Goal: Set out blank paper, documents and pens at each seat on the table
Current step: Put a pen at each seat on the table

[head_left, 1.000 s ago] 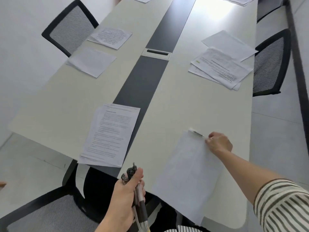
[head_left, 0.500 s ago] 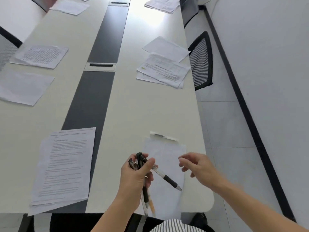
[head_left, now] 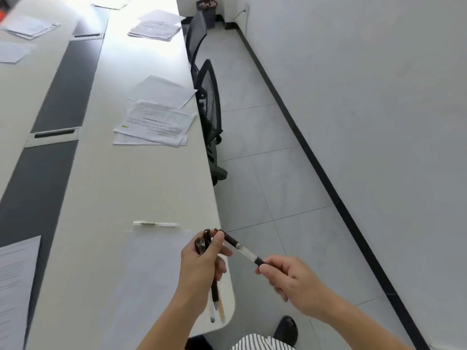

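My left hand [head_left: 201,269] grips a bundle of pens [head_left: 214,296] upright over the near right corner of the long white table [head_left: 141,178]. My right hand [head_left: 290,281] pinches the end of one black-and-clear pen [head_left: 242,250] whose other end still lies under my left thumb. A blank sheet [head_left: 151,274] lies at the near seat, with a clear pen [head_left: 155,224] on the table just beyond its top edge. A printed document [head_left: 15,281] lies at the near left. Further along the right side sit a printed document [head_left: 156,122] and a blank sheet [head_left: 161,90].
Black mesh chairs [head_left: 209,109] stand along the table's right edge. More paper stacks [head_left: 155,27] lie further down. A dark strip with a cable slot [head_left: 54,133] runs along the table's middle. A bin [head_left: 206,7] stands by the far wall. Grey tiled floor lies to the right.
My view has swung right. My right hand left the blank sheet and the pen laid there, reached to the bundle, and now pinches one pen, drawing it out to the right.
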The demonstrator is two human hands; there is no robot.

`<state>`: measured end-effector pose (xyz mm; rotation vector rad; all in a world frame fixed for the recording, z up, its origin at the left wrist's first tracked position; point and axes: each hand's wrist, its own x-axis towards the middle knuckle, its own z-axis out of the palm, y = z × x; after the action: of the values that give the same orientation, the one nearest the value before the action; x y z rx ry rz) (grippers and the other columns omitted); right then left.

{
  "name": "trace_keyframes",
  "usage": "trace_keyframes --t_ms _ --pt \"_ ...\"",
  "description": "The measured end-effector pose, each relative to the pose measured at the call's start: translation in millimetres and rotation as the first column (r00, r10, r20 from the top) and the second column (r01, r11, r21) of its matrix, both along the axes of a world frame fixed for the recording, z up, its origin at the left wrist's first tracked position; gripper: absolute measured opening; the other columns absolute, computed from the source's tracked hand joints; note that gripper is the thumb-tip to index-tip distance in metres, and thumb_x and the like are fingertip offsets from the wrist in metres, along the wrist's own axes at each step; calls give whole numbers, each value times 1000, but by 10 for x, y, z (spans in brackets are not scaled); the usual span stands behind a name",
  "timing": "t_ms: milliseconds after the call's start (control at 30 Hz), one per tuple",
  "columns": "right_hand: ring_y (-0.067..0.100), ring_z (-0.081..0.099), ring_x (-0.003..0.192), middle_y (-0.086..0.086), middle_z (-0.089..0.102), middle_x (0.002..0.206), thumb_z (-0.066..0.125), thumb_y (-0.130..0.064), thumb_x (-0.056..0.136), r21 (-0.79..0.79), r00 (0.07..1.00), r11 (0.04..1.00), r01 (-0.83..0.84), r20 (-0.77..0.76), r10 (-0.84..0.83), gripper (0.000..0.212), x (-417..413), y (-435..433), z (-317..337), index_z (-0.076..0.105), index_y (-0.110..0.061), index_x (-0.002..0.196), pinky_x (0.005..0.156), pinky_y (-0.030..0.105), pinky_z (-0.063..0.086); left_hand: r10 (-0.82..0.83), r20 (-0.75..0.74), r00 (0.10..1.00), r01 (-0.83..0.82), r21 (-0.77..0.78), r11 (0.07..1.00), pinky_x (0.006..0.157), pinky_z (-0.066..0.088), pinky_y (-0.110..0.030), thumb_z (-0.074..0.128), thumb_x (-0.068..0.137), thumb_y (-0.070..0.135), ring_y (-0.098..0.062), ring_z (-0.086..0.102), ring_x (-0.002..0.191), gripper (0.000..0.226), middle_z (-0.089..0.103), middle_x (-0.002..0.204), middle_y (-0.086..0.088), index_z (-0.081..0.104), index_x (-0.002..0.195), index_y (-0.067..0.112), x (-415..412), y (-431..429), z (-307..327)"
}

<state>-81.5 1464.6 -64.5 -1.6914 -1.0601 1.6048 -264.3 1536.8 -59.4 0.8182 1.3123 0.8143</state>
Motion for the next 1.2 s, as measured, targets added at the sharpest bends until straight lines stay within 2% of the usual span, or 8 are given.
trace_keyframes --t_ms 67,167,300,467,767,900,1067,1200 --pt "15 36 53 -4 40 57 58 -26 96 61 996 998 35 83 -40 24 492 -67 -20 66 -5 89 51 31 31 11 3 1000 -11 -24 1000 39 33 -24 61 92 18 -19 42 38 15 62 62 -13 63 94 4 376 -60 -25" --pt "11 37 48 -4 42 52 58 -21 96 105 978 986 129 150 -144 24 1212 -127 -8 64 -1 86 48 26 32 -5 4 1000 5 -94 996 35 33 -23 62 92 17 -18 41 35 17 56 56 -12 61 96 0 912 -173 -55" --pt "11 45 50 -3 52 54 56 -17 97 127 953 965 231 169 -250 19 1927 -36 22 67 -5 86 47 19 38 -45 35 998 49 -141 989 36 33 -22 62 92 15 -19 43 34 22 56 56 -13 60 102 -4 1426 -131 20" --pt "9 53 54 0 63 63 56 -22 96 118 931 943 312 159 -328 22 2397 393 -59 68 -7 87 51 25 41 0 8 1000 1 -155 988 34 35 -22 60 92 15 -18 44 35 23 56 58 -15 59 103 -5 1668 264 -13" --pt "12 55 55 1 67 64 55 -18 97 109 904 915 388 150 -401 24 3018 1714 -93 69 -2 86 50 26 40 27 101 995 -5 -221 975 32 36 -21 63 90 15 -17 44 35 16 57 57 -13 59 97 1 2271 1769 -92" --pt "12 56 55 2 67 64 56 -18 96 141 901 909 393 137 -411 23 3226 2466 140 69 -3 85 50 25 41 -28 117 993 46 -152 987 35 36 -22 62 90 17 -18 44 39 20 58 59 -12 60 101 0 2537 2616 186" --pt "16 57 56 7 68 66 55 -17 96 145 921 920 363 95 -378 21 3417 3271 168 70 -6 86 48 26 41 5 109 994 8 -119 993 36 35 -24 61 91 17 -18 43 39 20 58 59 -12 59 102 1 2702 3407 306" --pt "16 56 53 8 68 63 54 -11 96 101 946 948 303 92 -312 20 3696 3964 2 70 -4 85 46 26 40 105 92 990 -91 -141 986 35 36 -25 61 91 16 -18 43 38 25 58 60 -14 58 106 -3 2822 3942 240"
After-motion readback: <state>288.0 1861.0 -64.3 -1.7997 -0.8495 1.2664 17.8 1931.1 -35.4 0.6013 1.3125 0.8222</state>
